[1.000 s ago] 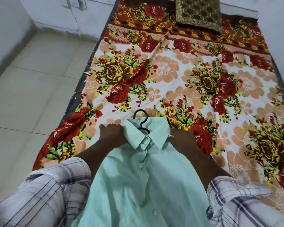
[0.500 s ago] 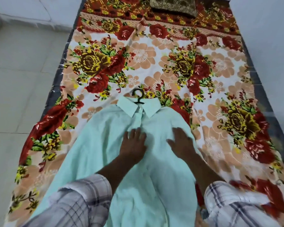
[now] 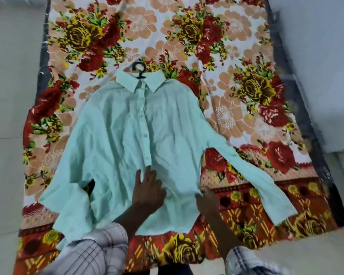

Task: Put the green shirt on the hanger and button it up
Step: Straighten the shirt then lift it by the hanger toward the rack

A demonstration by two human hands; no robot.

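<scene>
The green shirt (image 3: 117,135) is laid buttoned on its hanger (image 3: 141,74), left hand (image 3: 149,193) pressed flat upon it. Grip of right hand (image 3: 207,202): undetermined.

Soft, even indoor light, moderately bright, leaves only faint shadows beside the left hand (image 3: 149,189) and in the creases of the green shirt (image 3: 115,135). Motion blur softens the whole frame and smears the dark mattress edge (image 3: 300,116) at the right. Wide-angle distortion bows the sides of the floral bedsheet (image 3: 236,56). The plaid sleeves (image 3: 91,251) at the bottom edge are out of focus.
</scene>
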